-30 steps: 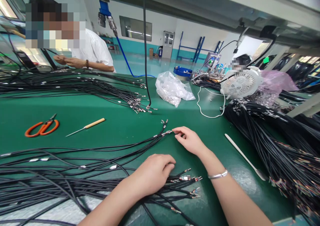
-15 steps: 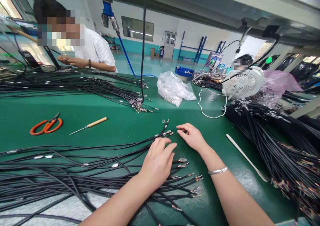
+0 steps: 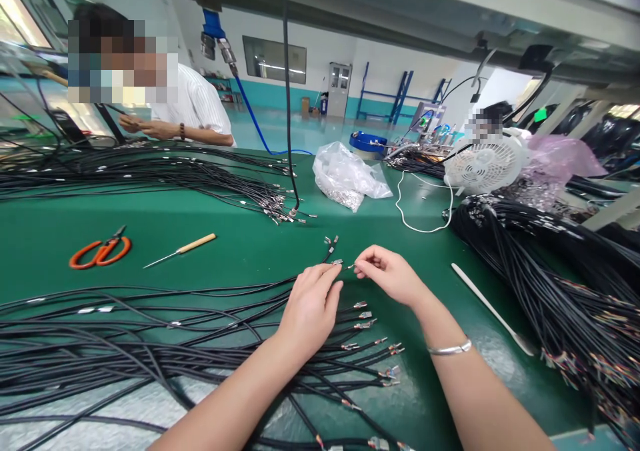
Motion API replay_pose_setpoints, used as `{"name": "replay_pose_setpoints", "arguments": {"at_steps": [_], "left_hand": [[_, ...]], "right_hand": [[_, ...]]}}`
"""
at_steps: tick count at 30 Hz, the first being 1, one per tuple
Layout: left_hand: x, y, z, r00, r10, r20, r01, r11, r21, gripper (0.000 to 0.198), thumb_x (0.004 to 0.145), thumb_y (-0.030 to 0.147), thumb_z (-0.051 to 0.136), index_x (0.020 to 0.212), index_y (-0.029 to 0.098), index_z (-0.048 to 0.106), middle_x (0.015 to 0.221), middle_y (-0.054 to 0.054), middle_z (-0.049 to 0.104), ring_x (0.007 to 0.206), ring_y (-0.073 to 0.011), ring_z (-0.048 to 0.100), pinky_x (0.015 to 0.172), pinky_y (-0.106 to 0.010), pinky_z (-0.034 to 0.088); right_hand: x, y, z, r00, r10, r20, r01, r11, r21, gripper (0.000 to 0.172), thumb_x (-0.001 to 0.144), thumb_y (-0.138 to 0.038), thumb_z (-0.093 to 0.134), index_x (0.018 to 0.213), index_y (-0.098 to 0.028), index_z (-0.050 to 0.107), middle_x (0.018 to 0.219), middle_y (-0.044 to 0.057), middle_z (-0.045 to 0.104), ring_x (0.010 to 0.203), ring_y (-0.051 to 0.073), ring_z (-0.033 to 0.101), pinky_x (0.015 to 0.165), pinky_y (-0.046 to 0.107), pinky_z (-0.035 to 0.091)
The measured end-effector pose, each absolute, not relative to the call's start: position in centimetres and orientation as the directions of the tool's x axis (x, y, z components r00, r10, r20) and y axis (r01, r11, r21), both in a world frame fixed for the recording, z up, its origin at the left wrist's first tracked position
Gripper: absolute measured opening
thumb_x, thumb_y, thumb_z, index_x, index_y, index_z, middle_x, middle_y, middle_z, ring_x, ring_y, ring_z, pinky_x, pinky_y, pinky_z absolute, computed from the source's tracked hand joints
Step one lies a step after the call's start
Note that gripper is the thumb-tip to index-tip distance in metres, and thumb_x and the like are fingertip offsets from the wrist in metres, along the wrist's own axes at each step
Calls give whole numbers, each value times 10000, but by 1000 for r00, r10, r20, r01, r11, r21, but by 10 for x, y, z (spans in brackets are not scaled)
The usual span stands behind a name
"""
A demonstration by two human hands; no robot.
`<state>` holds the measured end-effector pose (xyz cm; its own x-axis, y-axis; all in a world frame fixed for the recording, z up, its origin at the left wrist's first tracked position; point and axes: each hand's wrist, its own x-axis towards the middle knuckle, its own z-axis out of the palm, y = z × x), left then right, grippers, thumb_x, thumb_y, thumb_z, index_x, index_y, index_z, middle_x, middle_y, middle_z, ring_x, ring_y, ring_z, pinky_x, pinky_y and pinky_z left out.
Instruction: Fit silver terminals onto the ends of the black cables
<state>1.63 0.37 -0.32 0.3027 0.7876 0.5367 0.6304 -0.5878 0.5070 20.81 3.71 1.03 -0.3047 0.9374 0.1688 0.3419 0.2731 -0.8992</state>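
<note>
Right hand [image 3: 393,276]: thumb and forefinger drawn together at one cable tip [image 3: 351,266]; whether they pinch it I cannot tell
Left hand [image 3: 309,304]: over the black cables [image 3: 200,359], hiding part of them; hold unclear
Left of the grip: one pair of scissors [image 3: 100,253], one awl [image 3: 190,245]
Beyond it: one hanging cable [image 3: 287,104], one clear bag [image 3: 347,174], one fan [image 3: 483,164]
Right of it: one white stick [image 3: 493,310]
</note>
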Motion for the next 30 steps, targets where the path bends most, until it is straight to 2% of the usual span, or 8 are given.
{"name": "replay_pose_setpoints", "arguments": {"at_steps": [3, 9, 16, 19, 22, 24, 26, 30], "left_hand": [[17, 0, 5, 274, 794, 543, 581, -586, 565, 266, 881, 212, 426, 1090, 198, 590, 906, -63, 615, 854, -172, 550, 788, -335, 459], [19, -9, 15, 237, 833, 499, 491, -546, 678, 234, 876, 251, 455, 1018, 215, 637, 717, -9, 560, 690, -122, 544, 679, -252, 456], [19, -8, 18, 183, 856, 483, 408, -514, 755, 154, 845, 216, 499, 876, 212, 650, 791, -6, 604, 736, -122, 572, 703, -237, 462], [20, -8, 16, 180, 837, 516, 396, -542, 741, 149, 846, 194, 493, 910, 203, 628, 831, -14, 613, 762, -121, 571, 709, -231, 458], [21, -8, 15, 185, 825, 534, 391, -561, 730, 181, 843, 205, 499, 977, 212, 621, 831, -16, 602, 704, -112, 558, 657, -222, 454], [20, -8, 18, 185, 834, 520, 388, -548, 741, 165, 832, 216, 513, 931, 220, 646, 800, -12, 600, 692, -112, 558, 641, -217, 450], [20, -6, 22, 183, 872, 453, 385, -488, 784, 148, 817, 220, 524, 840, 220, 670, 752, -3, 598, 672, -112, 551, 614, -209, 438], [17, 1, 28, 215, 959, 186, 255, -239, 937, 148, 770, 259, 545, 734, 180, 665, 635, 15, 544, 527, -83, 457, 481, -190, 360]], "right_hand": [[207, 31, 20, -306, 932, 192, 219, 265, -939, 212, 800, -369, 583, 846, -162, 567, 800, 37, 615, 761, 168, 601, 740, 323, 483], [206, 21, 34, -334, 908, 252, 195, 328, -924, 180, 785, -334, 615, 895, -192, 607, 878, 44, 626, 830, 177, 594, 798, 337, 478], [202, 21, 34, -339, 912, 231, 136, 290, -947, 165, 768, -301, 640, 898, -201, 636, 887, 33, 650, 833, 169, 607, 801, 321, 481], [201, 22, 32, -331, 921, 208, 119, 259, -959, 194, 753, -321, 652, 897, -191, 652, 876, 36, 664, 825, 172, 615, 803, 329, 480], [200, 22, 32, -318, 932, 172, 121, 220, -968, 201, 736, -345, 663, 848, -178, 662, 814, 34, 675, 775, 170, 620, 764, 323, 486], [200, 22, 33, -313, 936, 160, 145, 214, -966, 189, 743, -352, 654, 801, -171, 658, 768, 29, 672, 739, 160, 613, 732, 304, 483], [199, 21, 34, -308, 938, 159, 192, 225, -955, 192, 757, -356, 639, 769, -165, 648, 737, 25, 661, 710, 149, 597, 703, 285, 473], [197, 21, 33, -319, 940, 122, 250, 208, -946, 231, 759, -382, 630, 729, -154, 616, 687, 18, 637, 651, 137, 567, 646, 269, 454]]}}
